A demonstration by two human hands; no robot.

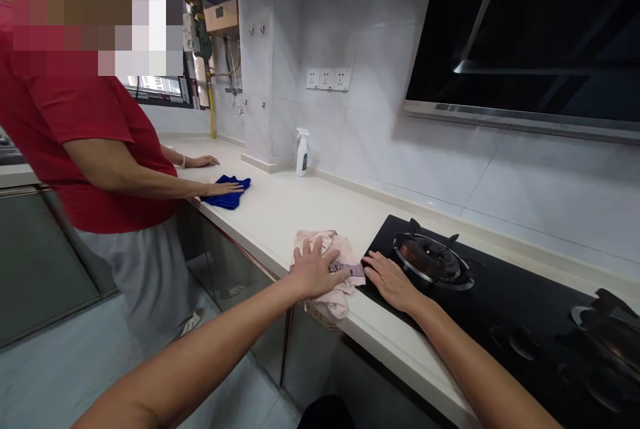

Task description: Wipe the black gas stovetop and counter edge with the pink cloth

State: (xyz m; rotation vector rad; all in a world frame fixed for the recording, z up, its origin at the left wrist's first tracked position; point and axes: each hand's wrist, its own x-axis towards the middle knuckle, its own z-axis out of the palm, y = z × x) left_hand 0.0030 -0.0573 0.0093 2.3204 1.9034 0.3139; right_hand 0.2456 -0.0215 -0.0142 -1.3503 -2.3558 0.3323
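Observation:
My left hand (314,270) lies flat with fingers spread on a pale pink cloth (330,244) at the front edge of the white countertop (280,209). Part of the cloth hangs over the edge. My right hand (390,279) rests flat, fingers together, on the left corner of the black glass gas hob (505,309), just beside the cloth. A burner (431,257) sits right behind that hand.
A person in a red shirt (75,136) stands at the left, one hand pressing a blue cloth (227,192) on the counter. A white spray bottle (302,152) stands by the wall. A black range hood (530,36) hangs above the hob. A second burner (607,322) is at right.

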